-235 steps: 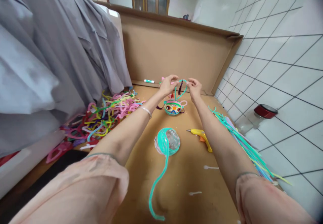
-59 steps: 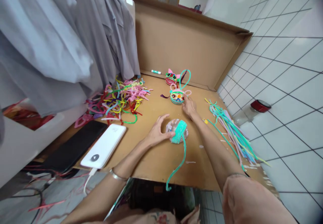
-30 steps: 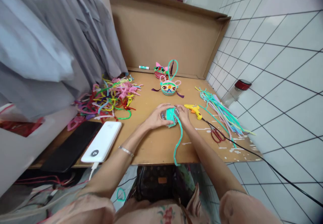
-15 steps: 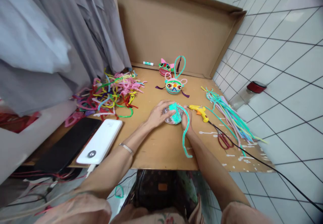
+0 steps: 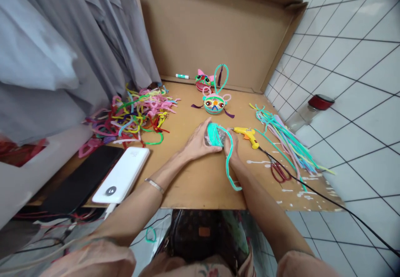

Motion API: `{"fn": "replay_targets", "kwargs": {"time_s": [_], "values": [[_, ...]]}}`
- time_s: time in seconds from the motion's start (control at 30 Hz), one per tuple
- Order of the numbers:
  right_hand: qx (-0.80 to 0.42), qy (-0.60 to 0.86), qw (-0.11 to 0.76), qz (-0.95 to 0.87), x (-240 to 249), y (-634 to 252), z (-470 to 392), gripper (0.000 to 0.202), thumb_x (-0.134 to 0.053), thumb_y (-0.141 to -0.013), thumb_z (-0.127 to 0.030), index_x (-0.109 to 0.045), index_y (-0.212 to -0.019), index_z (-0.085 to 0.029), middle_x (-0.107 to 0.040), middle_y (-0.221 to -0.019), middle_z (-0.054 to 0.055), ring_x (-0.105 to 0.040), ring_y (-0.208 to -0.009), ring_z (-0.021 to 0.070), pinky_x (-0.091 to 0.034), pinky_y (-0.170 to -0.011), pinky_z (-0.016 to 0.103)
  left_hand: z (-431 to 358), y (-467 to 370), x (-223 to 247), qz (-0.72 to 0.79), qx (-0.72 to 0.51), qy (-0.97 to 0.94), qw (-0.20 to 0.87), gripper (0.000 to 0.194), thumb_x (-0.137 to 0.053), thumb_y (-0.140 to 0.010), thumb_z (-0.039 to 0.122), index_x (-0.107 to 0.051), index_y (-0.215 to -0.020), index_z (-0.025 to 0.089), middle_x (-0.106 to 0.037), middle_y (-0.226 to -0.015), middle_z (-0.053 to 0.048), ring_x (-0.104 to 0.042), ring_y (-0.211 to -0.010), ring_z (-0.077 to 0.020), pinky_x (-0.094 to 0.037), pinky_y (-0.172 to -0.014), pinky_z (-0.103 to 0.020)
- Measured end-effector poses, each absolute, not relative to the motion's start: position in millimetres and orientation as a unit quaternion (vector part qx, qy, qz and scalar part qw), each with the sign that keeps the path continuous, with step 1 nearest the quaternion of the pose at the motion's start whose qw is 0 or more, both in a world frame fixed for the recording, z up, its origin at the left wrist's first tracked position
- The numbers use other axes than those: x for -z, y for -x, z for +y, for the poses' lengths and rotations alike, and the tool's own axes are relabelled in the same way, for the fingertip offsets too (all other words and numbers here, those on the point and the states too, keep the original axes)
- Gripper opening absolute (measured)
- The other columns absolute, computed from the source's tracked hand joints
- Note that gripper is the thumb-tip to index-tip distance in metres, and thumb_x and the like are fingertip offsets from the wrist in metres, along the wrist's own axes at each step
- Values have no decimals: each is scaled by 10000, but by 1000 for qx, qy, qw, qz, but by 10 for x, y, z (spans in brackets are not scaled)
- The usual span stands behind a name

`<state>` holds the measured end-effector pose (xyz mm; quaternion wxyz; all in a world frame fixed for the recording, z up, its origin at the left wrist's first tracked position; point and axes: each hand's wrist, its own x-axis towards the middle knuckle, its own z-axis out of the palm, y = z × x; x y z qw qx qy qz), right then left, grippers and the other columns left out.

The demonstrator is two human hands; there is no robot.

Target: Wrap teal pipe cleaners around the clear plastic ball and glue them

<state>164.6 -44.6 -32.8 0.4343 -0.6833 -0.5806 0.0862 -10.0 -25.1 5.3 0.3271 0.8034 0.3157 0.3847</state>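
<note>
Between my two hands, above the middle of the table, is a clear round ball partly covered by turquoise pipe cleaner in side-by-side rows. My left hand grips its left side, thumb along the bottom. Behind its right side my right hand is closed, its fingers mostly hidden. A loose turquoise end curves over the right hand and hangs down toward the table's front edge. Just right of that hand lies a yellow glue gun. Red-handled scissors lie beyond its cord.
Two animal-face ornaments and a glue stick are at the back by the cardboard wall. Cut pipe cleaners heap at left, near a white power bank and black phone-like slab. Long pipe cleaners and a red-lidded jar are right.
The ball has turned in my hands, so more turquoise rows face me. My left thumb has moved from across the rows to the ball's lower edge. The loose end has swung slightly right.
</note>
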Motion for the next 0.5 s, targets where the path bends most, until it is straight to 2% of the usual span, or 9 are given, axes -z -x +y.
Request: {"fn": "replay_targets", "kwargs": {"time_s": [0.13, 0.27, 0.37, 0.5], "values": [[-101, 688, 479, -536, 180, -1607, -554, 495, -217, -1000, -463, -628, -1054, -193, -718, -1019, 115, -657, -964, 234, -528, -869, 365, -245, 121, -65, 311, -415, -789, 329, 1028, -844, -603, 358, -361, -1493, 174, -463, -1506, -170, -482, -1387, -342, -366, -1195, -483], [-32, 622, 515, -589, -26, -1557, -697, 417, -412, -947, -425, -576, -1251, -192, -681, -1120, 119, -645, -1039, 228, -527, -935, 388, -222, 182, -86, 296, -424, -799, 305, 892, -826, -578, 296, -465, -1386, 181, -527, -1413, -144, -521, -1326, -327, -410, -1161, -462], [8, 551, 496, -671, -140, -1506, -785, 371, -486, -930, -425, -634, -1187, -202, -680, -1092, 118, -635, -1046, 241, -525, -953, 414, -229, 199, -86, 285, -426, -810, 285, 799, -817, -578, 291, -512, -1309, 192, -558, -1342, -130, -543, -1272, -315, -444, -1120, -459], [15, 503, 520, -690, -159, -1469, -800, 276, -498, -958, -388, -714, -999, -222, -699, -939, 81, -656, -894, 209, -554, -844, 383, -243, 195, -67, 260, -428, -819, 280, 748, -809, -609, 315, -516, -1287, 196, -572, -1299, -119, -559, -1229, -298, -467, -1078, -449]]}}
